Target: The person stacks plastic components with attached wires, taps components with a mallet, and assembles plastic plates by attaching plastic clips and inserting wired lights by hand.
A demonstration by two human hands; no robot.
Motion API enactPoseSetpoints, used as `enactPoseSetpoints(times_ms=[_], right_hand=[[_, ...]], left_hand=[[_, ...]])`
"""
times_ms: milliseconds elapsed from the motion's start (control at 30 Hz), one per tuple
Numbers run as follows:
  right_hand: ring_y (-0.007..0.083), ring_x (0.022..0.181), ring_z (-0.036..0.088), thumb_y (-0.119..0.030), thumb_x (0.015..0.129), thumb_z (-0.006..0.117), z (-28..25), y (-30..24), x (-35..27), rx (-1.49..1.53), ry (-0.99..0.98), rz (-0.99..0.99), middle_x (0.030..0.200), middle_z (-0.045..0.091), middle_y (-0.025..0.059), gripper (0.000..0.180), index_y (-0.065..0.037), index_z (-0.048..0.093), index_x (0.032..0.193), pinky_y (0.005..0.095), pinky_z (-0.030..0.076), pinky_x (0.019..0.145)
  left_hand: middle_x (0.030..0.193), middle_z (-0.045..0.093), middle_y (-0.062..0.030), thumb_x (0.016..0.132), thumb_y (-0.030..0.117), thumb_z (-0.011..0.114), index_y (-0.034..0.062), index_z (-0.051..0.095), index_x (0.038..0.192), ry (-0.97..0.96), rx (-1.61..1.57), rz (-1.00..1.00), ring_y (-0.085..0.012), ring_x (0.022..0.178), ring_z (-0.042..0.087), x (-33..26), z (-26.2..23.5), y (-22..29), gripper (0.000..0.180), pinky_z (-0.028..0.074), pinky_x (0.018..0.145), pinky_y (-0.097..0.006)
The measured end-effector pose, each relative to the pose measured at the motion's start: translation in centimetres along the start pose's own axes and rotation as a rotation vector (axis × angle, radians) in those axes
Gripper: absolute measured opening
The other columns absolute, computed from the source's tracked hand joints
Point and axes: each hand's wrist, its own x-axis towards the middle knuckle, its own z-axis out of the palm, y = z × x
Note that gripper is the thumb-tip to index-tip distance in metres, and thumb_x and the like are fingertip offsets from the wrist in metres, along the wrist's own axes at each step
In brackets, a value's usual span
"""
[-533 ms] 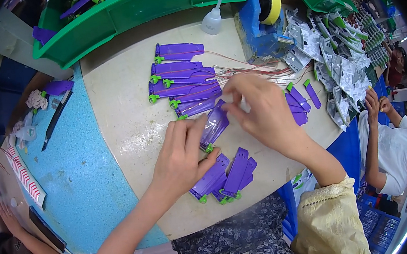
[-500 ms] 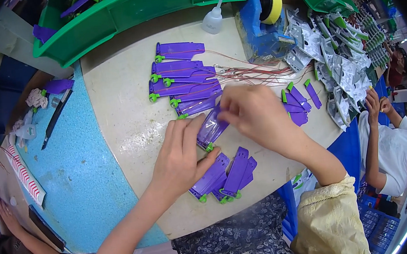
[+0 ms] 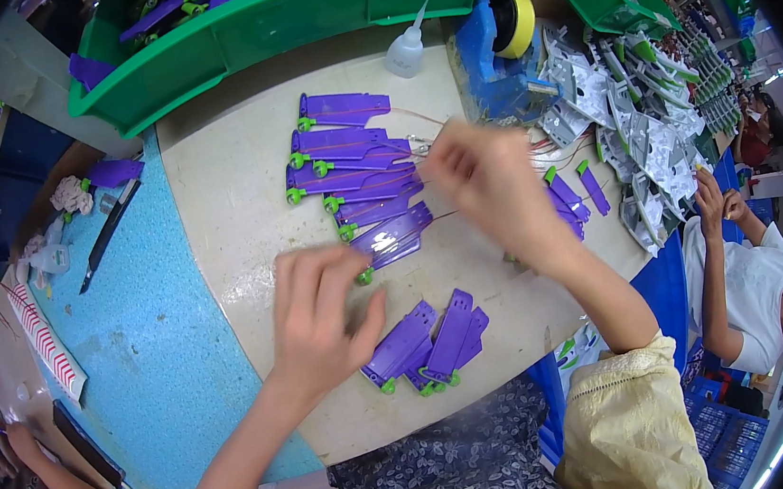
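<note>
Shiny on top, a purple plastic panel with a green end clip lies at the bottom of a column of similar purple panels. My left hand is beside its clip end, fingers spread and thumb apart, with nothing seen in it. Over the thin reddish wires is my right hand, slightly blurred, its fingers curled together; whatever they may pinch is hidden. One wire runs from the shiny panel toward this hand. Nearer me lies a pile of purple panels with green ends.
A green bin stands along the back, near a white squeeze bottle and a blue tape dispenser with yellow tape. Grey-white plastic parts are heaped at right. A black-handled knife lies on the blue mat. Other people sit on both sides.
The shiny panel went from between my hands to the column's lower end, turning flatter. My left hand let go and drew back left; my right hand moved up over the wires.
</note>
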Motion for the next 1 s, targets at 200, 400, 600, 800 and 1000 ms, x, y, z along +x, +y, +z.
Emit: enactPoseSetpoints(times_ms=[200, 400, 600, 800, 1000], right_hand=[[0.0233, 0.067, 0.062, 0.002, 0.079, 0.069, 0.5, 4.3, 2.8, -0.137, 0.054, -0.198, 0.080, 0.064, 0.0141, 0.006, 0.006, 0.066, 0.078, 0.0333, 0.049, 0.060], [0.0323, 0.078, 0.060, 0.004, 0.073, 0.067, -1.2, 1.9, 3.4, -0.203, 0.276, -0.527, 0.087, 0.062, 0.0138, 0.018, 0.000, 0.062, 0.090, 0.0422, 0.049, 0.071], [0.0272, 0.074, 0.066, 0.013, 0.077, 0.063, -3.7, -5.9, -5.0, -0.084, 0.120, -0.627, 0.087, 0.067, 0.0116, 0.023, -0.003, 0.065, 0.094, 0.0364, 0.053, 0.063], [0.0267, 0.066, 0.064, 0.006, 0.076, 0.070, 0.9, -1.2, -6.6, 0.067, -0.256, -0.195, 0.081, 0.064, 0.0126, 0.010, 0.003, 0.067, 0.085, 0.0345, 0.051, 0.058], [0.0295, 0.063, 0.061, 0.001, 0.071, 0.070, 1.5, -1.6, -3.4, 0.157, -0.391, -0.020, 0.072, 0.060, 0.0140, 0.007, 0.004, 0.066, 0.075, 0.0391, 0.049, 0.059]], left_hand=[[0.101, 0.061, -0.0090, 0.066, 0.020, 0.081, 0.0041, 0.071, 0.099, -0.359, -0.192, 0.104, -0.0286, 0.088, 0.057, -3.1, -3.4, 1.7, 0.038, 0.050, 0.075, -0.039], [0.109, 0.061, -0.0104, 0.072, 0.006, 0.072, 0.0028, 0.069, 0.105, -0.207, 0.131, 0.061, -0.0257, 0.093, 0.057, -1.4, -0.3, 2.1, 0.034, 0.052, 0.072, -0.034], [0.107, 0.058, -0.0106, 0.073, 0.006, 0.072, 0.0036, 0.066, 0.113, -0.169, 0.172, -0.096, -0.0253, 0.086, 0.055, -0.5, 1.3, 2.5, 0.041, 0.051, 0.068, -0.034], [0.107, 0.059, -0.0179, 0.071, 0.001, 0.077, -0.0023, 0.052, 0.129, -0.102, -0.067, -0.139, -0.0321, 0.092, 0.060, -0.3, 1.5, 2.3, 0.063, 0.052, 0.078, -0.039], [0.107, 0.063, -0.0157, 0.067, 0.002, 0.084, -0.0016, 0.050, 0.131, -0.107, -0.244, -0.192, -0.0251, 0.085, 0.065, -1.0, 1.9, 1.0, 0.072, 0.057, 0.074, -0.033]])
